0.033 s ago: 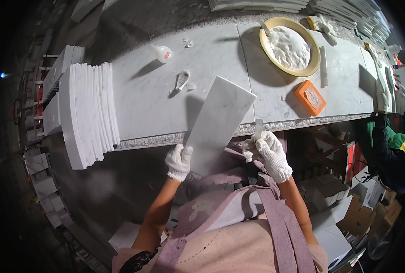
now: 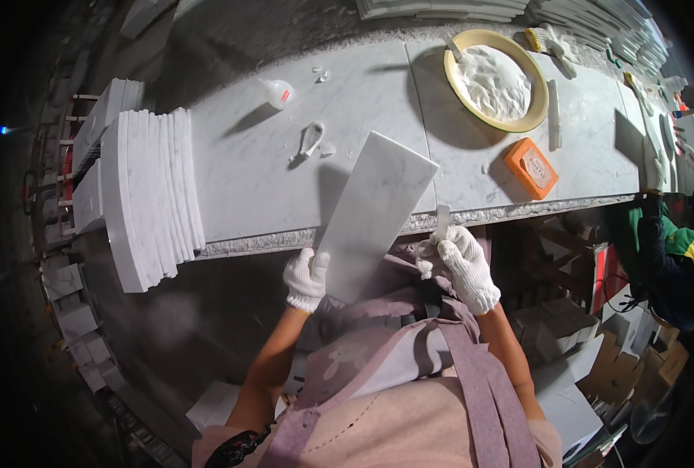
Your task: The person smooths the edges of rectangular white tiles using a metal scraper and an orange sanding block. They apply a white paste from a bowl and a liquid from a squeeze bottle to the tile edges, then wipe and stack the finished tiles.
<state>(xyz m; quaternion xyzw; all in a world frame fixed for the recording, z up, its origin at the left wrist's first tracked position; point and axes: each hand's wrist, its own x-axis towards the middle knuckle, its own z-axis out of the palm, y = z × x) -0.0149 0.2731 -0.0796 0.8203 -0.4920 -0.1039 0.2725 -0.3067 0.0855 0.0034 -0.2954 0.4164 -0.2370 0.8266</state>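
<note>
My left hand (image 2: 306, 279), in a white knit glove, grips the lower left edge of a long white marble tile (image 2: 378, 203). The tile slants away from me, its far end over the worktable and its near end by my lap. My gloved right hand (image 2: 464, 267) is closed around a small scraper (image 2: 443, 221), whose flat, pale blade points up between the fingers. Something whitish and crumpled shows by those fingers, too unclear to name. The right hand stays apart from the tile, just off the table's front edge.
On the marble-topped table (image 2: 253, 187) stand a yellow bowl (image 2: 540, 109) of white paste, an orange box (image 2: 531, 168) and a small white squeeze bottle (image 2: 278, 94). Upright tiles (image 2: 152, 191) line the left end. A glove (image 2: 557, 48) lies beyond the bowl. Cartons (image 2: 628, 374) sit below right.
</note>
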